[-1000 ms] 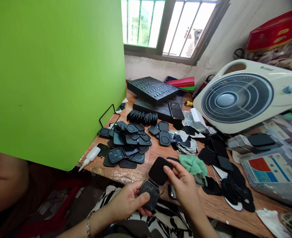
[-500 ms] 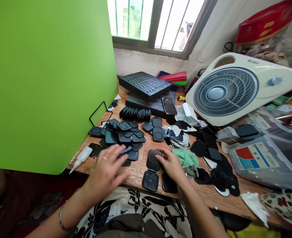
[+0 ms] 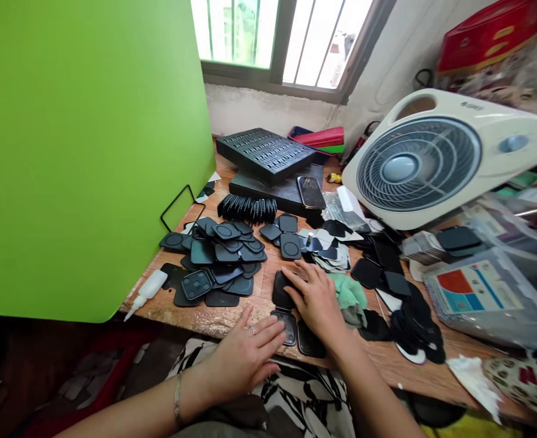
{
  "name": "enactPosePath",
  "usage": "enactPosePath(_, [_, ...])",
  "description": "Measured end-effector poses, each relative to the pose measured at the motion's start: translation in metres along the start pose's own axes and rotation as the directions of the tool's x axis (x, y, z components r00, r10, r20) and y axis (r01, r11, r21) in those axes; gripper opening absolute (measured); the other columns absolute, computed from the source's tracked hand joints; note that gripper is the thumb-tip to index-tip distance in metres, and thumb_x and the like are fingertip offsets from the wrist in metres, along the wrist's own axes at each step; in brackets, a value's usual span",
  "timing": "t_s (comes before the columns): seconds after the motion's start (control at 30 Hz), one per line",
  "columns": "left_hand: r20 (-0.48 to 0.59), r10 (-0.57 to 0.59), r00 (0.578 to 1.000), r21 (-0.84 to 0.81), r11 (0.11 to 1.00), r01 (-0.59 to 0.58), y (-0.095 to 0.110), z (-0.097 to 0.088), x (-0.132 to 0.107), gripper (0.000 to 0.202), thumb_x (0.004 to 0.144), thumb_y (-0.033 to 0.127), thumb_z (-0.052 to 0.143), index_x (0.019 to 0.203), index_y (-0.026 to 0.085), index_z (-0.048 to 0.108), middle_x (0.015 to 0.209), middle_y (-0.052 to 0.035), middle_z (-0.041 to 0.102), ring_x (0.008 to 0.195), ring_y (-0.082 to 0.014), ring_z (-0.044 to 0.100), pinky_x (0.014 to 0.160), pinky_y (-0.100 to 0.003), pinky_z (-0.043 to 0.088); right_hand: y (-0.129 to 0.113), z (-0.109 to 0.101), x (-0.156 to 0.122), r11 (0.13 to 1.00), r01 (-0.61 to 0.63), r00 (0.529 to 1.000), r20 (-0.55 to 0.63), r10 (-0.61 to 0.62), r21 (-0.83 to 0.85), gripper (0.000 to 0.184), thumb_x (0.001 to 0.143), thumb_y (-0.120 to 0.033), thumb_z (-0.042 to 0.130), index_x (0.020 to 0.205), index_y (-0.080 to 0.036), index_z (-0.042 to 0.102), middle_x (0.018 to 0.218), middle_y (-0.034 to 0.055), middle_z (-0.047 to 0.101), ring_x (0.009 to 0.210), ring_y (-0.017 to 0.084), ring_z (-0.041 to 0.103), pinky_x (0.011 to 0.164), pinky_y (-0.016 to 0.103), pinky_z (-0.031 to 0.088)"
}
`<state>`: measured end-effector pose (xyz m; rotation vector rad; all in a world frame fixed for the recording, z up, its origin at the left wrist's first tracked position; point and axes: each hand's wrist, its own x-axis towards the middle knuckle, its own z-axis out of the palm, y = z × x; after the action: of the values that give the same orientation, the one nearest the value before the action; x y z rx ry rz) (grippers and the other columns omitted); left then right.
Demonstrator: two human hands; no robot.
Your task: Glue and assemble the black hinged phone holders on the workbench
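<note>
A black folding pad of hinged square panels lies at the table's front edge; its upper panel [image 3: 281, 289] is flat and smooth, and its lower panel [image 3: 290, 325] has a raised rim. My left hand [image 3: 245, 350] lies with fingers stretched out, the fingertips over the lower panel's left part. Across the upper panel's right side rest the spread fingers and thumb of my right hand [image 3: 318, 301]. Another dark square panel [image 3: 310, 339] sits to the right, partly under my right wrist. Beside my right hand is a crumpled green cloth [image 3: 348, 291].
A pile of similar dark pads [image 3: 225, 249] stands left of centre, with a white squeeze bottle [image 3: 148, 287] near it. Black trays [image 3: 268, 155], a phone [image 3: 310, 191] and a box fan [image 3: 414, 164] are behind. Loose black pieces [image 3: 414, 322] lie right. A green board [image 3: 86, 152] borders the left.
My left hand has moved right from the pile to the lower panel, uncovering a pad with round marks on the pile. My right hand has spread further over the upper panel.
</note>
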<state>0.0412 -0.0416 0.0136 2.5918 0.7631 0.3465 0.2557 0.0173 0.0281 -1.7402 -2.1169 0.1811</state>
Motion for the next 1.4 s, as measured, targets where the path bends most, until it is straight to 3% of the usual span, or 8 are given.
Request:
enactPosePath(0.3, [-0.112,-0.05,0.992,0.155,0.986,0.068,-0.007,-0.03,-0.012,0.064,0.091,0.044,0.048,0.144,0.016,0.028,0.146,-0.0122,0.041,0.14,-0.025,0.027,0.115,-0.052,0.016,-0.001,0.007,-0.01,0.951,0.082,0.997,0.014,-0.082,-0.297,0.033,0.089,-0.032,0.055,0.122,-0.031,0.059,0.149,0.0099,0.035,0.135,0.033,0.03,0.096,0.056,0.032])
enactPosePath(0.47, [-0.434,-0.51,0.743,0.334,0.674,0.658,-0.051,-0.083,-0.037,0.052,0.085,0.05,0.055,0.119,0.011,0.054,0.126,-0.0193,0.055,0.112,-0.0358,0.053,0.094,-0.053,0.04,-0.031,0.003,-0.023,0.992,0.115,0.989,-0.09,-0.12,-0.059,0.037,0.091,-0.031,0.05,0.127,-0.024,0.055,0.142,0.0115,0.042,0.132,0.031,0.035,0.1,0.053,0.034])
enactPosePath(0.6, [-0.263,-0.565,0.782,0.393,0.677,0.622,-0.068,-0.098,-0.042,0.048,0.081,0.048,0.061,0.114,0.014,0.057,0.103,-0.0138,0.063,0.092,-0.0309,0.061,0.079,-0.041,0.048,-0.069,0.007,-0.026,0.94,0.105,0.994,-0.015,-0.106,0.324,0.031,0.092,-0.029,0.048,0.12,-0.024,0.06,0.128,0.0102,0.055,0.119,0.025,0.05,0.099,0.043,0.042])
enactPosePath(0.8, [-0.299,-0.465,0.833,0.269,0.797,0.541,-0.075,-0.121,-0.04,0.043,0.083,0.051,0.056,0.111,0.019,0.06,0.098,-0.0082,0.061,0.095,-0.0259,0.06,0.085,-0.037,0.048,-0.096,0.022,-0.018,0.666,-0.223,0.975,0.167,0.148,0.712,0.041,0.084,-0.033,0.058,0.123,-0.022,0.054,0.108,0.0097,0.061,0.089,0.023,0.064,0.083,0.04,0.053])
enactPosePath(0.97, [-0.338,-0.623,0.705,-0.017,0.753,0.658,-0.065,-0.082,-0.069,0.072,0.08,0.04,0.063,0.142,0.024,0.03,0.123,-0.0108,0.049,0.109,-0.0267,0.057,0.088,-0.038,0.051,-0.094,0.024,-0.015,-0.132,-0.556,0.72,0.555,0.417,0.821,0.074,0.072,-0.042,0.071,0.133,-0.025,0.033,0.122,0.0116,0.049,0.094,0.024,0.066,0.076,0.04,0.058])
enactPosePath(1.07, [-0.454,-0.613,0.647,-0.138,0.766,0.628,-0.057,-0.037,-0.075,0.071,0.085,0.029,0.056,0.146,0.029,0.02,0.139,-0.0122,0.033,0.128,-0.0298,0.041,0.095,-0.042,0.048,-0.098,0.025,-0.001,-0.367,-0.532,0.688,0.642,0.338,0.763,0.078,0.07,-0.034,0.075,0.134,-0.026,0.031,0.123,0.0106,0.05,0.092,0.023,0.067,0.085,0.043,0.055])
enactPosePath(1.2, [-0.57,-0.55,0.611,-0.17,0.806,0.567,-0.07,-0.018,-0.053,0.059,0.088,0.013,0.043,0.144,0.027,0.029,0.141,-0.0117,0.029,0.133,-0.0285,0.035,0.105,-0.048,0.038,-0.107,0.037,0.034,-0.385,-0.45,0.74,0.578,0.346,0.806,0.062,0.069,-0.023,0.071,0.123,-0.023,0.041,0.097,0.0022,0.057,0.075,0.015,0.067,0.088,0.04,0.054])
enactPosePath(1.4, [-0.643,-0.442,0.625,-0.074,0.848,0.524,-0.112,-0.055,-0.011,0.074,0.072,-0.008,0.031,0.14,0.02,0.041,0.124,-0.012,0.046,0.12,-0.0242,0.044,0.105,-0.045,0.039,-0.108,0.059,0.088,-0.275,-0.349,0.811,0.436,0.39,0.896,0.021,0.07,-0.018,0.063,0.085,-0.023,0.049,0.085,-0.0012,0.059,0.081,0.013,0.062,0.085,0.033,0.054])
